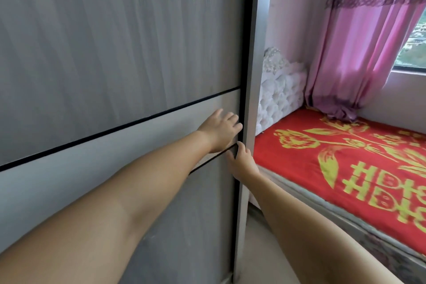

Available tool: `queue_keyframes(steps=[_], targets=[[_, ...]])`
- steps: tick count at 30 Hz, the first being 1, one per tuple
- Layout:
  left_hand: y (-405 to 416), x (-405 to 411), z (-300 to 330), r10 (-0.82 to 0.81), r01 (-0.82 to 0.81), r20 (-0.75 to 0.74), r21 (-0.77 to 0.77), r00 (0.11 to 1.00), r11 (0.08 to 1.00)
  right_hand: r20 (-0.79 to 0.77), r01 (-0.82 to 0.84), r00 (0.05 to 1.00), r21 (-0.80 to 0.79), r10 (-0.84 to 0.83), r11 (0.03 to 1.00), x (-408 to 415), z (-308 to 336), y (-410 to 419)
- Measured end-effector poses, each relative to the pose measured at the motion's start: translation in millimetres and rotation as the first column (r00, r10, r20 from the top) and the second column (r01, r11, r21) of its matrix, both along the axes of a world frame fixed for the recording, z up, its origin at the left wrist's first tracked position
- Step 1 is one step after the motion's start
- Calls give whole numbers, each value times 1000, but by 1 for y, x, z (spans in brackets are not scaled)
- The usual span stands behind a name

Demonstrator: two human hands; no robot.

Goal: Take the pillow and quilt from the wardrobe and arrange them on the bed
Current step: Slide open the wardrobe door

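A grey wardrobe with a sliding door (119,57) fills the left of the view, and the door is closed. My left hand (221,130) lies flat on the door's pale band, fingers spread, close to its right edge. My right hand (242,161) sits just below, with fingertips hooked on the dark edge strip where the door meets the side panel (252,76). Neither hand holds anything. The bed (334,163), to the right, has a red sheet with a yellow pattern. No pillow or quilt shows.
A white tufted headboard (280,92) stands behind the wardrobe's side. A pink curtain (359,41) hangs down onto the bed's far corner beside a window (412,37). A narrow strip of floor (258,244) runs between wardrobe and bed.
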State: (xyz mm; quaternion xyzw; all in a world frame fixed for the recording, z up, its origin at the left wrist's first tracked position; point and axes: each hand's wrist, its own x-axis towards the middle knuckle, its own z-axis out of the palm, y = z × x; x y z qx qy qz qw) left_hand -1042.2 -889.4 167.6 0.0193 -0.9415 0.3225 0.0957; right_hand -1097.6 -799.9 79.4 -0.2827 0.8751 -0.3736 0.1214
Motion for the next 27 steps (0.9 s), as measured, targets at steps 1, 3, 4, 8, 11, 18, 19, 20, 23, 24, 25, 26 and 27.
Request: queue_keyframes(steps=[1, 3, 4, 8, 11, 18, 19, 20, 23, 24, 25, 26, 27], targets=[[-7, -15, 4, -1, 1, 14, -37, 1000, 999, 58, 8, 998, -65, -4, 998, -12, 3, -13], [-19, -43, 9, 3, 6, 74, -123, 997, 992, 154, 37, 988, -186, -8, 982, -33, 7, -38], [-24, -55, 9, 6, 11, 110, -157, 994, 988, 188, 61, 982, -232, -16, 971, -40, 8, -47], [-35, -82, 5, 6, 33, 202, -190, 979, 981, 255, 189, 960, -297, -114, 936, -47, -1, -74], [-40, -93, 0, 60, 17, 227, -322, 972, 947, 252, 255, 953, -378, -166, 890, -41, -8, -85], [-40, -101, -1, 108, 2, 230, -431, 967, 902, 236, 277, 952, -399, -194, 874, -45, -17, -79], [-39, -100, -2, 106, 2, 228, -429, 968, 903, 234, 271, 954, -393, -189, 879, -45, -19, -76], [-38, -98, -3, 100, 4, 221, -425, 970, 905, 227, 260, 956, -381, -183, 887, -46, -21, -73], [-35, -90, 1, 77, 21, 213, -425, 974, 905, 213, 231, 962, -309, -170, 923, -51, -25, -69], [-35, -87, 2, 69, 35, 217, -439, 974, 898, 225, 233, 959, -283, -172, 930, -52, -26, -69], [-35, -83, 2, 61, 47, 220, -454, 974, 890, 238, 241, 955, -267, -178, 933, -53, -26, -69], [-35, -80, 1, 56, 52, 217, -462, 975, 885, 243, 249, 952, -264, -185, 932, -53, -27, -69], [-35, -76, 0, 50, 53, 208, -461, 977, 886, 240, 257, 951, -270, -194, 928, -52, -28, -69]])
